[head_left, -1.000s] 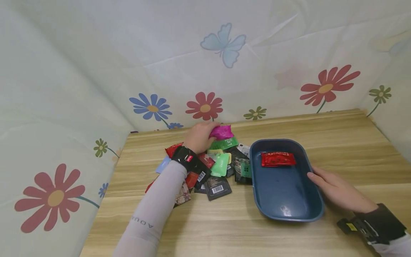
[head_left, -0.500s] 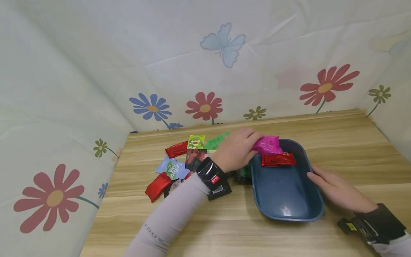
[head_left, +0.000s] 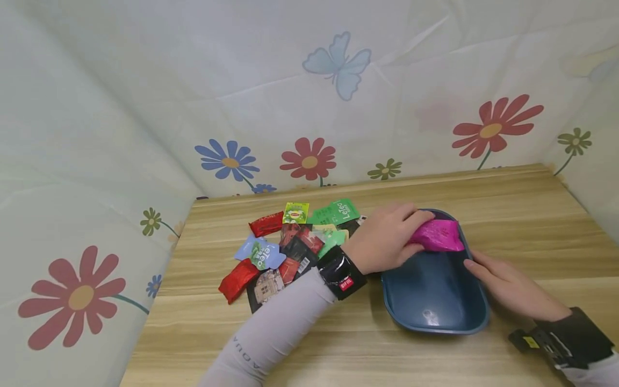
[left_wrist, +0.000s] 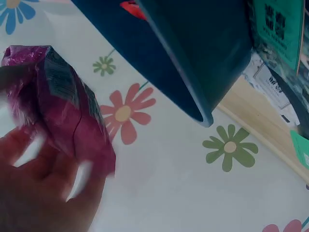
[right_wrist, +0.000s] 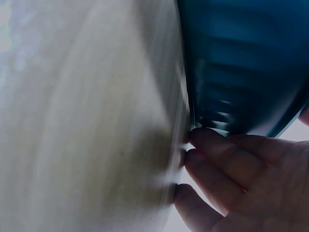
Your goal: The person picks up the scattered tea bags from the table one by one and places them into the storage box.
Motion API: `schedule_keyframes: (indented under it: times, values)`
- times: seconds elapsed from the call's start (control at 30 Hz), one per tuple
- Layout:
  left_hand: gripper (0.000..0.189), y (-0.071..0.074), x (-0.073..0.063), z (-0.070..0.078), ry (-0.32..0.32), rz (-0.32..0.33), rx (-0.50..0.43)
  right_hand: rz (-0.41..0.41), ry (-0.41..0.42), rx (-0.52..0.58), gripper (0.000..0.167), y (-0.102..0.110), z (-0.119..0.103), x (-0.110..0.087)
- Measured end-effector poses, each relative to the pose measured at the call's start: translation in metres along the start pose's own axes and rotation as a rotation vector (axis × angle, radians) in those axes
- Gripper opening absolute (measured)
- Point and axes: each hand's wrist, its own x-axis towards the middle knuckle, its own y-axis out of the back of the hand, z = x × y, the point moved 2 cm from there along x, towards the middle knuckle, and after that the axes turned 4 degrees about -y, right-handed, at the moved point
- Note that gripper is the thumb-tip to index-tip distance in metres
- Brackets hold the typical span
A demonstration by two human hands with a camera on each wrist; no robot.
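Observation:
My left hand (head_left: 389,236) grips a shiny pink foil packet (head_left: 440,235) between thumb and fingers, over the far part of a deep blue plastic tray (head_left: 430,327). From the left wrist, the crinkled pink packet (left_wrist: 63,101) shows a dark printed panel, and a bit of a red packet (left_wrist: 133,9) appears inside the tray. The hand and pink packet hide that red one in the head view. At the tray's right side, my right hand (head_left: 512,287) holds it, thumb at the rim and fingers (right_wrist: 236,164) against the outer wall.
Left of the tray lies a loose heap of sachets: a green LeTea sachet (head_left: 338,213), a yellow-green one (head_left: 295,213), a light blue one (head_left: 261,252), red foil packets (head_left: 239,280) and several dark ones. The wooden tabletop (head_left: 338,344) ends at a flowered cloth backdrop (head_left: 411,107).
My left hand has carried the pink packet rightward from the heap to over the tray, uncovering the left-hand sachets. The right hand and the tray have stayed in place.

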Motion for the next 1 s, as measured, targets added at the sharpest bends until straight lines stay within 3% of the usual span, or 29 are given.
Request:
schedule_keyframes:
  times: [0.13, 0.3, 0.47, 0.73, 1.0]
  values:
    - [0.121, -0.006, -0.007, 0.003, 0.070, -0.094, -0.050, 0.008, 0.024, 0.009, 0.063, 0.000, -0.001, 0.000]
    - [0.126, -0.007, -0.020, -0.004, 0.088, -0.079, -0.057, -0.021, 0.002, 0.024, 0.065, 0.000, -0.002, -0.002]
    - [0.121, -0.003, -0.042, -0.020, 0.105, -0.074, -0.057, -0.030, -0.009, 0.023, 0.066, -0.001, -0.002, -0.002]
    - [0.115, -0.001, -0.094, -0.055, 0.189, -0.052, -0.080, -0.017, -0.007, 0.007, 0.066, 0.000, -0.001, -0.001]
    - [0.113, -0.006, -0.161, -0.084, 0.319, -0.072, -0.060, -0.009, -0.013, 0.004, 0.067, -0.001, -0.001, -0.002]
